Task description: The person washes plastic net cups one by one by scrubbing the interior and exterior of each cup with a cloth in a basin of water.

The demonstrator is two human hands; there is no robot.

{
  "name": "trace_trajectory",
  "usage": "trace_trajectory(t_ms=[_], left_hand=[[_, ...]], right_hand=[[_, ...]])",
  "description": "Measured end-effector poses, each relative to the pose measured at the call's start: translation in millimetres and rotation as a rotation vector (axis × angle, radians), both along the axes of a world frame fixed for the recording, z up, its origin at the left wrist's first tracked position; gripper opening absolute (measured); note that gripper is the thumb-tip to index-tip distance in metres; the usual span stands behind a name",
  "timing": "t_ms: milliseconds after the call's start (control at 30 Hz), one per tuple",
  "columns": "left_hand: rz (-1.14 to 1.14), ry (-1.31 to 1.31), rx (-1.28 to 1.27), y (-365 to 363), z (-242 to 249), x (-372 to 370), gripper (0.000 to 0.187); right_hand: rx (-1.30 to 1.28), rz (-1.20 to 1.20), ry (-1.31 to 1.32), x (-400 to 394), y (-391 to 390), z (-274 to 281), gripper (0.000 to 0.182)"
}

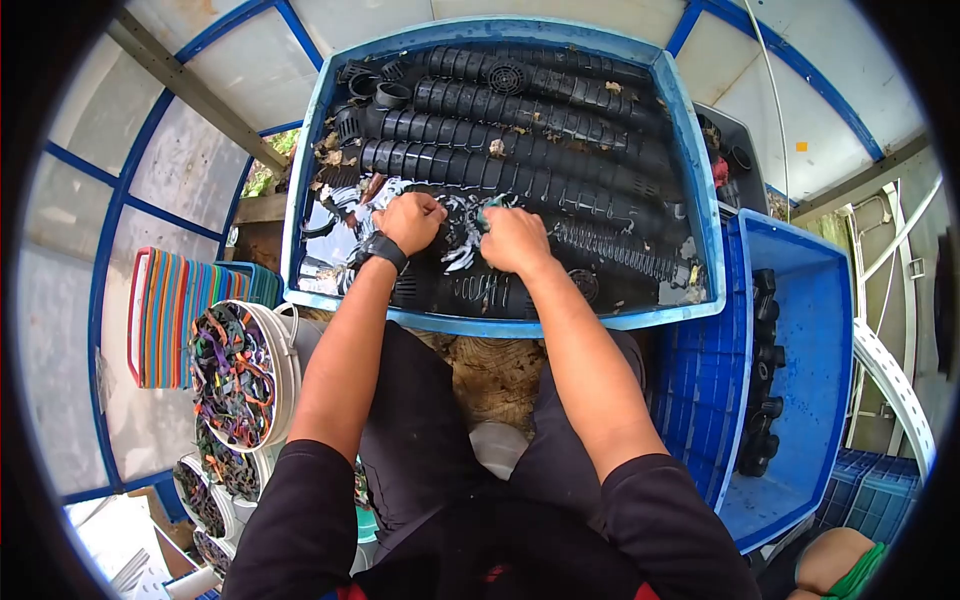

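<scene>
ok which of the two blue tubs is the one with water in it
The blue tub directly in front of the person, where both hands work: it holds dark water and rows of black ribbed tubes. The blue crate on the right looks dry, with a few black pieces.

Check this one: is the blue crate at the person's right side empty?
No. The blue crate holds a row of black tube pieces stacked along its inner left wall.

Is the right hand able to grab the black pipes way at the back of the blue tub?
Probably yes. The right hand is already inside the blue tub, and the black pipes lie uncovered just beyond it, with nothing in between. The arm is bent, so some stretch seems left.
</scene>
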State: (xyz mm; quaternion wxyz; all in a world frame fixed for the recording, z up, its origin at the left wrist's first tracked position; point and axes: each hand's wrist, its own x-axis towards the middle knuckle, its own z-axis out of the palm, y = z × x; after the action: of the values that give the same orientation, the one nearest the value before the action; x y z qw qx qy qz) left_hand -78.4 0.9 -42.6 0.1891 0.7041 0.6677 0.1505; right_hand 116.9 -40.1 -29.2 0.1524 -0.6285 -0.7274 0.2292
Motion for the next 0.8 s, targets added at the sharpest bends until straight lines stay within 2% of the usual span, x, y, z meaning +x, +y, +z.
trace_trajectory(t_ms=[67,133,233,333,367,400,467,500,567,600,633,667,700,733,800], left_hand=[[0.064,-0.018,-0.082,8.3,-2.4,-8.2,0.021],[0.09,-0.032,-0.056,9.1,7.6,-8.6,0.023],[0.115,-0.63,-0.236,21.9,2.3,-15.0,0.034],[0.119,-0.67,-0.091,6.0,9.6,-2.7,0.04],[0.19,-0.707,-0.086,-3.9,17.0,6.9,0.043],[0.161,-0.76,-0.229,-0.1,8.7,6.4,0.047],[0.274,-0.703,-0.414,-1.5,14.3,13.7,0.071],[0.276,-0.706,-0.416,-2.8,14.3,16.5,0.071],[0.238,-0.978,-0.387,-2.8,16.5,18.5,0.073],[0.237,-0.978,-0.383,-0.2,16.3,17.4,0.073],[0.299,-1.002,-0.373,3.5,12.9,16.5,0.075],[0.36,-1.027,-0.365,7.7,6.6,16.0,0.077],[0.325,-1.073,-0.393,23.5,-23.0,3.6,0.073],[0.323,-1.074,-0.395,21.7,-16.1,5.0,0.073],[0.349,-1.264,-0.41,17.0,-4.2,6.3,0.063]], right_hand=[[-0.112,0.114,-0.154,-10.1,-1.3,-2.9,0.028],[-0.182,0.123,-0.17,-14.5,0.9,-6.2,0.027],[-0.13,-0.133,0.189,-7.3,6.8,-15.8,0.029],[0.02,-0.263,0.431,2.8,17.0,-14.2,0.029],[0.05,-0.308,0.463,4.7,21.2,-22.9,0.03],[0.049,-0.309,0.459,3.8,27.0,-37.2,0.03],[0.046,-0.459,0.779,-0.1,38.0,-65.8,0.033],[0.057,-0.484,0.846,-2.2,38.4,-61.0,0.03],[-0.015,-0.448,0.813,5.1,35.2,-48.7,0.026],[-0.084,-0.415,0.782,7.1,33.1,-41.9,0.024],[-0.031,-0.392,0.933,3.4,33.1,-45.9,0.02],[-0.028,-0.393,0.933,4.2,31.9,-44.8,0.02],[-0.033,-0.293,0.905,4.4,27.6,-34.0,0.021],[-0.039,-0.193,0.874,4.6,23.1,-23.5,0.021],[0.055,-0.155,0.814,1.6,14.1,-1.0,0.022]])
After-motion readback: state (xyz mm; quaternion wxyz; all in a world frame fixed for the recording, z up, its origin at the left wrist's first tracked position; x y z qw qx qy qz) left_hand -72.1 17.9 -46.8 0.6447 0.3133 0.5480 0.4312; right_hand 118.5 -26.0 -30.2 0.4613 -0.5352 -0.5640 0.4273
